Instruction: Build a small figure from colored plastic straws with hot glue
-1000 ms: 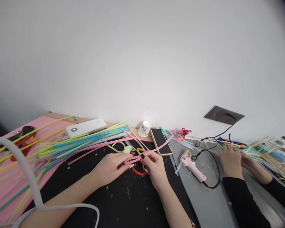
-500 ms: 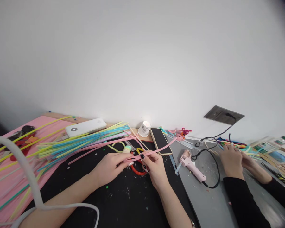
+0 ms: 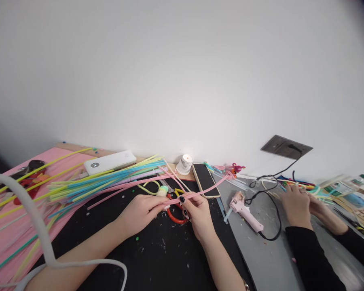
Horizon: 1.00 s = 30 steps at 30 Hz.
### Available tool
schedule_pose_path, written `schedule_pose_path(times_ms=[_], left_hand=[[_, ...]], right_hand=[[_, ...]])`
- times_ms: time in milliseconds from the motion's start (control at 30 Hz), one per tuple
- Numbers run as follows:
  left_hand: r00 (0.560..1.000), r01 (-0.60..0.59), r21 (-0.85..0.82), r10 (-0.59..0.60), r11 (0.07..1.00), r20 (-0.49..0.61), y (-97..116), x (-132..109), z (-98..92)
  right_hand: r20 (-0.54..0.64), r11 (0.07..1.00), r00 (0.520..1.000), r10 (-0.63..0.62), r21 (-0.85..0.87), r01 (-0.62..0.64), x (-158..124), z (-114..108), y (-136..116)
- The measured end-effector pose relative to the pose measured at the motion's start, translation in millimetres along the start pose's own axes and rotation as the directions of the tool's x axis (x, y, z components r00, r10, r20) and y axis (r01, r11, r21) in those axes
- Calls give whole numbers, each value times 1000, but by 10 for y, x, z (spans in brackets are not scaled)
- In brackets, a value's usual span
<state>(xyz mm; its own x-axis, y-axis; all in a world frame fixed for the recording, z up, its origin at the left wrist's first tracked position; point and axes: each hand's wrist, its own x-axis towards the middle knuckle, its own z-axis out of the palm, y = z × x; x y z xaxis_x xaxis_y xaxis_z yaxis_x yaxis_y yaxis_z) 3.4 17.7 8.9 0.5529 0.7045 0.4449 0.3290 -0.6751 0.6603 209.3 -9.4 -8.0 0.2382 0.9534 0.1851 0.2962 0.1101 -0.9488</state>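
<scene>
Cannot make out the left end of the pink fuzzy stem, hidden within the fingers, nor the full shape of the red-handled tool, partly covered behind them. Shows the stem pinched between thumb and fingers of both left hand and right hand, stretching past the latter across the phone.

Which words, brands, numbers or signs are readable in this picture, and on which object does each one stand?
No text is readable.
White flat device: round grey mark, too small.
White cup: dark markings, too blurred.
Green-capped bottle: green markings, too blurred.
</scene>
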Motion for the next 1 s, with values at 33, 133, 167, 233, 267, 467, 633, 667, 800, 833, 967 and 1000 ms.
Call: schedule_pose_path(times_ms=[33,133,167,233,267,467,633,667,800,833,967,1000], left_hand=[[1000,5,2,-5,1000,5,1,-1,0],[1000,13,7,-13,1000,10,10,1,-7],[1000,13,9,-13,1000,9,15,3,-10],[1000,11,15,-11,1000,12,20,7,-17],[1000,13,21,-13,1000,17,19,8,-19],[1000,2,41,-3,999,23,-16,3,-3],[1000,18,27,-17,999,-24,-1,0,1],[999,28,23,-27,999,-29,6,2,-2],[998,40,34,-38,999,-49,13,10,-11],[998,38,41,-35,998,-59,9,12,-11],[996,28,79,-21,996,-87,-14,8,-5],[996,22,88,-14,996,-91,-20,5,-3]], right_hand=[[-1,1000,1000,0,-1,0,1,-3,-3],[-7,1000,1000,-10,2,10,2,-3,-9],[-9,1000,1000,-13,5,14,2,0,-11],[-10,1000,1000,-19,20,19,2,5,-17],[-9,999,1000,-19,29,19,3,7,-21],[10,999,1000,-7,39,6,7,4,-57],[6,999,999,-33,43,32,2,4,-81],[8,999,1000,-29,46,29,3,1,-85],[32,997,1000,1,77,-3,12,-21,-98],[42,996,999,10,87,-14,14,-26,-101],[58,994,997,56,87,-61,17,-35,-112],[54,994,996,64,80,-69,17,-34,-114]])
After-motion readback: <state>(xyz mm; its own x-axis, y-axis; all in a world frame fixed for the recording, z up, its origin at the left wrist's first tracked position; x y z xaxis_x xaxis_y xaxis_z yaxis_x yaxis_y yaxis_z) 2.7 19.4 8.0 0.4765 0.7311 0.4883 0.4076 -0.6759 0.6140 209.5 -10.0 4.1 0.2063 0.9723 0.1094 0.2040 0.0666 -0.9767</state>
